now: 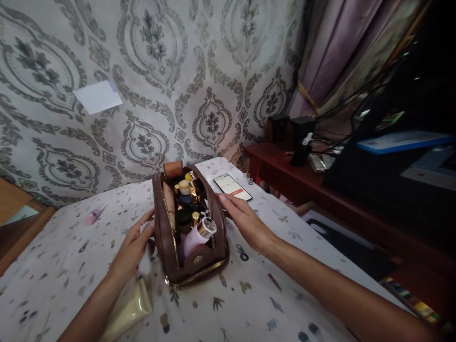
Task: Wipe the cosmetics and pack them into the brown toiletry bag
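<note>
A brown toiletry bag [163, 242] stands unzipped in the middle of the patterned sheet. It is packed with cosmetics: a lilac bottle [190, 243] with a silver cap leans at the near end, and gold-capped containers [194, 191] fill the far part. My left hand [132, 247] grips the bag's left side, its fingertips partly hidden behind the wall. Against the right side lies my right hand [245, 218], fingers pressed to the leather. A whitish item under my left palm is too blurred to name. Near my left forearm lies a cream-coloured tube [133, 304].
A phone [233, 186] with a lit screen lies right of the bag. A small purple tube [94, 215] rests at the left. A reddish wooden desk [285, 166] with cables and black boxes borders the right side; a patterned wall [171, 95] rises behind.
</note>
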